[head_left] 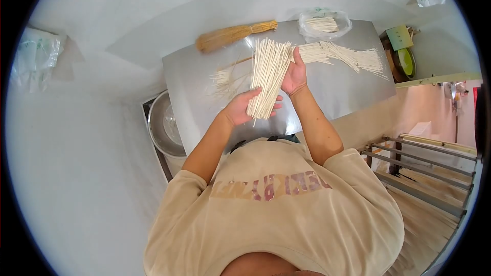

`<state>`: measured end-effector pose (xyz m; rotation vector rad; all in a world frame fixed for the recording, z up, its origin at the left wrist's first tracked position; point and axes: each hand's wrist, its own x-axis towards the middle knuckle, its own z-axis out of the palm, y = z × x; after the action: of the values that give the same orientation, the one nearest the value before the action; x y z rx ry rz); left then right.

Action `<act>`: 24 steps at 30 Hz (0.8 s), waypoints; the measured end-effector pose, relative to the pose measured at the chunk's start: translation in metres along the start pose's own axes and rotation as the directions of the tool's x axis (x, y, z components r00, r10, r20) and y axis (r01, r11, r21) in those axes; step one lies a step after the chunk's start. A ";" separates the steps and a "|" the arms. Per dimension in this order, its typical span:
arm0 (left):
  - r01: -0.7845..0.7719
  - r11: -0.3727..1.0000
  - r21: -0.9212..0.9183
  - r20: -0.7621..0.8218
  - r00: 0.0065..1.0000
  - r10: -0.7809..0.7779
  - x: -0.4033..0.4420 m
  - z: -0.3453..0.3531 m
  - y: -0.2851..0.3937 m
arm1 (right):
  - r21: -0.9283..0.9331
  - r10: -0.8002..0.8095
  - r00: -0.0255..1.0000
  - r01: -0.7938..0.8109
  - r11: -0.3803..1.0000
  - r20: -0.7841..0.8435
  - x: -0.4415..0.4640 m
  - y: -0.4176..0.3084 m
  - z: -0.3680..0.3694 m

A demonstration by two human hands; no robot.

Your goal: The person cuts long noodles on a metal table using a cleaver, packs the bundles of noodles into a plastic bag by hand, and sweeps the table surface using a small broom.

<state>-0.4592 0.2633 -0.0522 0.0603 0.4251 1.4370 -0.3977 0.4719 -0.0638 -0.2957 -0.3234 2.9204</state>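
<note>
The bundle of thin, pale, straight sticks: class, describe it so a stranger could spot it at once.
Start at the shiny grey metal table before the person, where the bare left hand and bare right hand hold the bundle. Unlike the similar pale sticks spread across the table, it is gathered together and held.

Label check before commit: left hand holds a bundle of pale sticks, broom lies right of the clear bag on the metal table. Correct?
No: the head view shows the broom left of the clear bag on the metal table. The left hand does hold the bundle of pale sticks.
</note>
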 end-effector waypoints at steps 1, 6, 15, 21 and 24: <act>-0.006 0.975 0.222 -0.119 0.992 0.033 0.002 -0.009 -0.002 | -0.005 -0.014 1.000 0.014 1.000 -0.020 0.000 0.000 0.002; 0.043 0.909 0.415 -0.226 0.972 0.057 0.005 -0.021 -0.001 | -0.063 0.047 0.996 -0.042 0.997 0.081 0.001 0.001 0.008; 0.022 0.984 0.176 -0.183 0.983 0.011 0.003 0.000 -0.006 | -0.103 0.160 0.977 -0.146 0.984 0.140 0.002 0.004 0.012; 0.038 0.869 0.493 -0.093 0.996 0.009 0.014 -0.022 -0.005 | -0.098 0.224 0.973 -0.217 0.971 0.057 0.008 0.007 0.009; 0.049 0.986 0.157 0.255 0.963 -0.089 0.015 -0.035 -0.009 | -0.084 0.240 0.968 -0.246 0.966 -0.067 0.014 0.012 -0.006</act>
<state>-0.4609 0.2693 -0.0905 0.3493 0.3131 1.3050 -0.4115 0.4648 -0.0744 -0.4613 -0.4427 3.1350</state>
